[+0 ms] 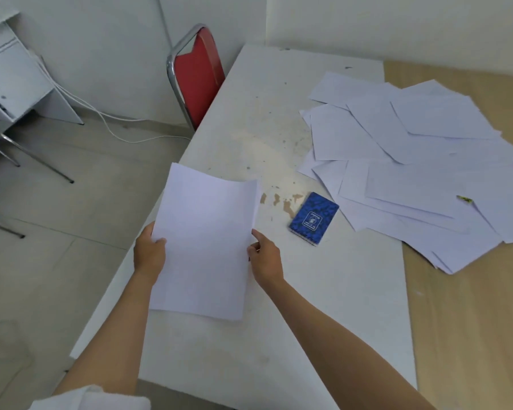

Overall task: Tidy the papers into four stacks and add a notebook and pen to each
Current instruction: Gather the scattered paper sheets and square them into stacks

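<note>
You hold a small stack of papers [203, 244] up over the near left part of the white tabletop [323, 306], one hand on each long edge. Your left hand [148, 254] has its grip clamped on the left edge, thumb on top, the other fingers hidden behind the sheets. Your right hand [265, 258] pinches the right edge; its fingertips are partly covered by the paper. How many sheets you hold cannot be made out.

To the right lies a blue notebook [314, 218], flat on the tabletop, just beside a loose spread of papers [412, 167] that overlaps every way and runs out of view at the right edge. A small green-yellow thing [465, 199], perhaps a pen tip, pokes out among those sheets; the rest is buried. A red chair [197, 81] stands at the far left side of the tabletop.
</note>
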